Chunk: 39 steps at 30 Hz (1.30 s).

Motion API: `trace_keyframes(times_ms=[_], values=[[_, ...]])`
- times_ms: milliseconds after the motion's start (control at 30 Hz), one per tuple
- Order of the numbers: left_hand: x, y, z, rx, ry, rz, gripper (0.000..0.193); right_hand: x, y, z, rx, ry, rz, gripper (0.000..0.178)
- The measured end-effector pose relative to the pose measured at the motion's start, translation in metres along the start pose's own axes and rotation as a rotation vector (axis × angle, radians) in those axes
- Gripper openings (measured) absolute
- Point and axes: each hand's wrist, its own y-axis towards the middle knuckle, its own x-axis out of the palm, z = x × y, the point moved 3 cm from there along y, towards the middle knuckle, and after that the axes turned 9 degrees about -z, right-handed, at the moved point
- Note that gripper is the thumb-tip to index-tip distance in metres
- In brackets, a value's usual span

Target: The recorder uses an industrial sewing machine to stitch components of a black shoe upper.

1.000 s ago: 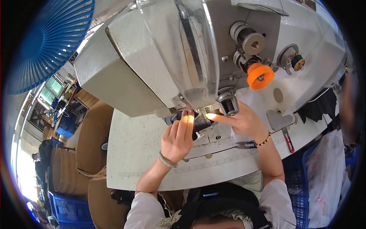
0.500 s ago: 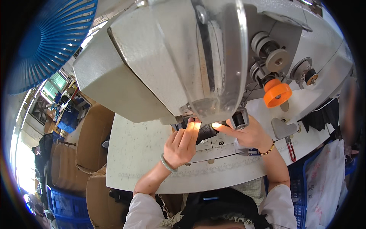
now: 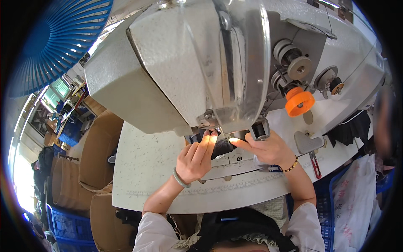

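Note:
A small piece of black fabric (image 3: 223, 148) lies under the needle area of a sewing machine (image 3: 168, 71), lit by its lamp. My left hand (image 3: 194, 158) holds it from the left, index and middle fingers pressed together on it close to the presser foot. From the right, my right hand (image 3: 273, 150) grips the same fabric, one finger stretched along its edge. The other right fingers are partly hidden behind a metal machine part. Machine head and clear guard hide the needle and the fabric's far end.
Thread snips (image 3: 270, 168) and a red-handled tool (image 3: 315, 165) lie right on the white table (image 3: 147, 168). An orange knob (image 3: 299, 102) juts from the machine. Dark cloth (image 3: 350, 131) lies far right. Cardboard boxes (image 3: 98, 151) and a blue crate (image 3: 69, 222) stand left; a blue fan (image 3: 54, 42) is upper left.
The whole view has shifted slightly. Both hands stay on the black fabric at nearly the same place by the presser foot; any fabric movement is too small to make out.

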Motion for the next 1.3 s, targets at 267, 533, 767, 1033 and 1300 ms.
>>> trace_keyframes(times_ms=[267,533,767,1033,1300], values=[[0.0010,-0.0020,0.0000,0.030,-0.016,0.021,0.045,-0.0009,0.0012,-0.0019,0.010,0.013,0.026,0.029],[0.0013,-0.0006,0.0002,0.011,-0.007,0.036,0.043,0.0019,-0.0001,0.0000,0.017,0.031,0.010,0.028],[0.0010,-0.0015,0.0011,0.013,0.014,0.012,0.041,0.0024,-0.0011,-0.0003,0.041,0.061,-0.003,0.034],[0.0003,-0.0023,0.0028,0.034,0.034,0.001,0.041,0.0003,-0.0014,0.0007,0.036,0.093,-0.016,0.039],[0.0039,0.0019,-0.0018,-0.024,-0.051,-0.003,0.040,0.0068,0.0013,0.0049,0.117,0.138,-0.077,0.026]])
